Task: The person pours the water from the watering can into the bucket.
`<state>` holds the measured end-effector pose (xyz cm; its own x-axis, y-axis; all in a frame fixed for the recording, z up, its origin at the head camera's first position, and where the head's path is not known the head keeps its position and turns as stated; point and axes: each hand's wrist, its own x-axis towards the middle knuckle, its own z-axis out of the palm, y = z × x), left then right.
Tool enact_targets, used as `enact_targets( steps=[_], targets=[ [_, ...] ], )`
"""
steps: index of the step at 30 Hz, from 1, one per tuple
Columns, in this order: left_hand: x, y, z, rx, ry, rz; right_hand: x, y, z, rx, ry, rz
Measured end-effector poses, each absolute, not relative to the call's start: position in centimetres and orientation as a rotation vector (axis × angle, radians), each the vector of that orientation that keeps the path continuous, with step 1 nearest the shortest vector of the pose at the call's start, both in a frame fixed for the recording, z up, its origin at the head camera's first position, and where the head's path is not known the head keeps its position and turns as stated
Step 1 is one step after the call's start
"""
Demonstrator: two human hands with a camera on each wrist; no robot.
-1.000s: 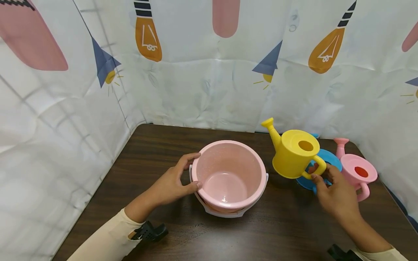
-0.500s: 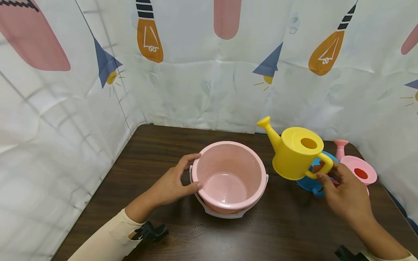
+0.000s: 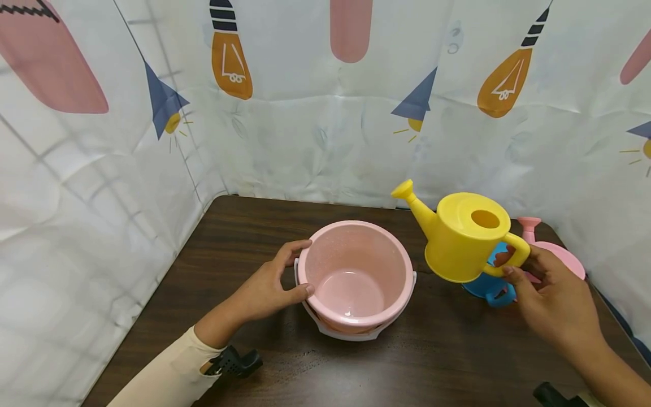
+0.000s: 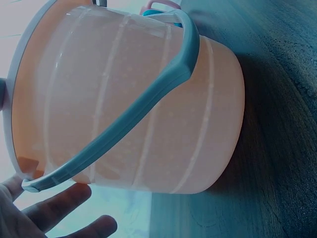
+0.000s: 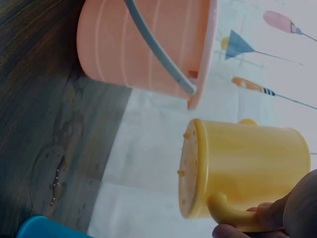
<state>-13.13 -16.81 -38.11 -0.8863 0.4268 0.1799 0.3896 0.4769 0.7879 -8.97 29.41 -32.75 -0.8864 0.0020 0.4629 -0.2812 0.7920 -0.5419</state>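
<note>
A pink bucket (image 3: 356,323) stands upright on the dark table, nothing visible inside. My left hand (image 3: 264,291) holds its rim on the left, thumb and index fingertip over the edge; in the left wrist view other fingers (image 4: 59,203) stretch out beside the wall. The bucket's pale handle (image 4: 138,111) hangs down. To its right, my right hand (image 3: 559,302) pinches the handle of a yellow watering can (image 3: 463,243), raised above the table with its spout pointing left toward the bucket. Small drops cling to its underside (image 5: 188,171) in the right wrist view.
A blue watering can (image 3: 480,287), partly hidden, stands behind the yellow one. Farther right is a pink watering can (image 3: 569,263), partly covered by my right hand. Water spots (image 3: 305,359) lie on the table before the bucket. A printed curtain (image 3: 305,141) hangs behind and at the left.
My right hand has moved right with the yellow watering can, turning it so the spout reaches slightly left and more of the blue can is covered. My left hand and the bucket stay put.
</note>
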Motion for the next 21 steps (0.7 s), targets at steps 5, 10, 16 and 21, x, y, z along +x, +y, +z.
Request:
enact_targets(
  steps=[5, 10, 16, 21],
  targets=[
    [-13.1, -16.8, -38.1, 0.737, 2.663, 1.407, -8.8, 29.3, -32.3, 0.210, -2.556, 0.868],
    [-13.2, -16.8, -38.2, 0.745, 2.657, 1.412, -8.7, 29.3, -31.9, 0.228, -2.577, 0.875],
    [-13.2, -16.9, -38.2, 0.746, 2.656, 1.409, -8.5, 29.2, -31.5, 0.197, -2.628, 0.820],
    [-13.2, -16.9, -38.2, 0.749, 2.657, 1.404, -8.5, 28.8, -31.2, 0.221, -2.625, 0.835]
  ],
)
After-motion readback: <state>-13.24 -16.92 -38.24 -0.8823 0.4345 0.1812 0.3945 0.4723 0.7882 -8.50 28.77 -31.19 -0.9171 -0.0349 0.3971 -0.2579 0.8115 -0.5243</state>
